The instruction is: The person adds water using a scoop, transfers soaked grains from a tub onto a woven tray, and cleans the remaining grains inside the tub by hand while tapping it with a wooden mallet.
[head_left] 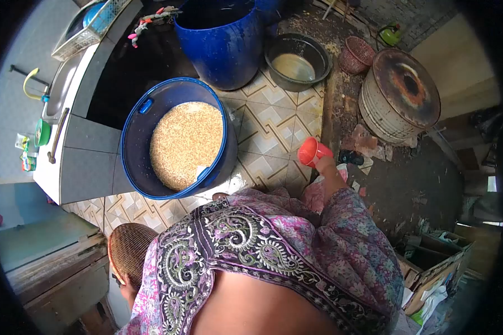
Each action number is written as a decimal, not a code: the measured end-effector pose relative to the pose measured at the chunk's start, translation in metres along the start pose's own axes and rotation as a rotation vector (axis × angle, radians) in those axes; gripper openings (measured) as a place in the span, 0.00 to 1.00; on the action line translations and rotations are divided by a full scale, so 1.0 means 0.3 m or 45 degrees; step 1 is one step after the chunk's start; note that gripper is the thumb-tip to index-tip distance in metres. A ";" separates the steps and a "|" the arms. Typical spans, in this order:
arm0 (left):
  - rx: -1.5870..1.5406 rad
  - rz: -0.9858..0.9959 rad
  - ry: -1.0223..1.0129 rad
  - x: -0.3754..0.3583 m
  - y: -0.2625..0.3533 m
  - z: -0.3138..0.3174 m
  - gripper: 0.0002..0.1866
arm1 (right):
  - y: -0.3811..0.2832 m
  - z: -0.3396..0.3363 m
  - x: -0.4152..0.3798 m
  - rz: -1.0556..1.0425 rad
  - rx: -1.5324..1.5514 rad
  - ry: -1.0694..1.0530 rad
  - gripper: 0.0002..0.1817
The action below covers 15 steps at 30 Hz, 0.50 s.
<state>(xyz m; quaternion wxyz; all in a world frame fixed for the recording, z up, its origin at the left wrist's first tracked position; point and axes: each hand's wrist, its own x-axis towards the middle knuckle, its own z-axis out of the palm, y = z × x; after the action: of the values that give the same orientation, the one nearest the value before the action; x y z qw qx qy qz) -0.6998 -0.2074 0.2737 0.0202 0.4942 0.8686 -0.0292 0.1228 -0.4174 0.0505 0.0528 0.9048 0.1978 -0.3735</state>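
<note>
My right hand [325, 164] is closed on a red plastic scoop [308, 152], held over the edge of the tiled floor. At the lower left, my left hand [127, 286] grips the rim of a brown woven basket [129, 251], which is tilted on its side against my clothing; part of that hand is hidden. In front of me stands a blue tub [129, 167] holding pale tan grains [185, 142] in whitish liquid. A small white piece lies near the tub's front handle.
Behind the tub stand a tall blue barrel [221, 56] and a dark basin [313, 84] with cloudy liquid. A rusty drum [385, 111] and red basket [356, 56] are at the right. A tiled counter [89, 151] with a sink borders the left.
</note>
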 end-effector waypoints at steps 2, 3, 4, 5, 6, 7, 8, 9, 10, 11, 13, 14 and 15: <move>-0.009 -0.019 -0.006 0.000 -0.022 0.014 0.37 | -0.063 -0.072 0.019 -0.001 -0.034 -0.072 0.28; -0.014 -0.028 -0.007 0.002 -0.033 0.024 0.37 | -0.124 -0.137 -0.022 -0.010 -0.043 -0.063 0.28; -0.013 -0.034 -0.009 0.009 -0.040 0.032 0.37 | -0.205 -0.216 -0.094 -0.007 -0.040 0.025 0.27; -0.020 -0.043 -0.010 0.011 -0.057 0.040 0.37 | -0.235 -0.238 -0.078 -0.008 -0.041 0.073 0.26; -0.016 -0.054 -0.009 0.019 -0.068 0.050 0.37 | -0.264 -0.260 -0.062 -0.010 -0.042 0.121 0.26; -0.011 -0.060 -0.013 0.025 -0.080 0.063 0.37 | -0.270 -0.237 0.026 -0.029 -0.049 0.174 0.24; -0.009 -0.079 -0.014 0.037 -0.105 0.081 0.38 | -0.282 -0.235 0.086 -0.048 -0.057 0.226 0.22; -0.012 -0.115 -0.056 0.062 -0.141 0.110 0.38 | -0.319 -0.269 0.089 -0.055 -0.064 0.235 0.22; -0.021 -0.125 -0.058 0.037 -0.122 0.096 0.38 | -0.384 -0.332 0.037 -0.013 0.006 0.270 0.21; -0.081 -0.099 -0.053 -0.044 -0.010 0.009 0.39 | -0.439 -0.387 -0.008 0.029 0.075 0.304 0.21; -0.149 -0.084 -0.045 -0.081 0.034 -0.026 0.39 | -0.508 -0.467 -0.056 0.049 0.133 0.370 0.20; -0.121 -0.118 -0.072 -0.072 0.017 -0.010 0.39 | -0.536 -0.495 -0.069 0.079 0.200 0.430 0.19; -0.091 -0.151 -0.100 -0.061 -0.004 0.008 0.39 | -0.554 -0.516 -0.074 0.071 0.195 0.435 0.19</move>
<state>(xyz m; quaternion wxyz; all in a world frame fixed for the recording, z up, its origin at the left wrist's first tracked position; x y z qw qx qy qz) -0.6915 -0.2238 0.2726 0.0701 0.4395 0.8953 -0.0185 0.1439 -0.2345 0.1854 -0.0404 0.9615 0.1497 -0.2267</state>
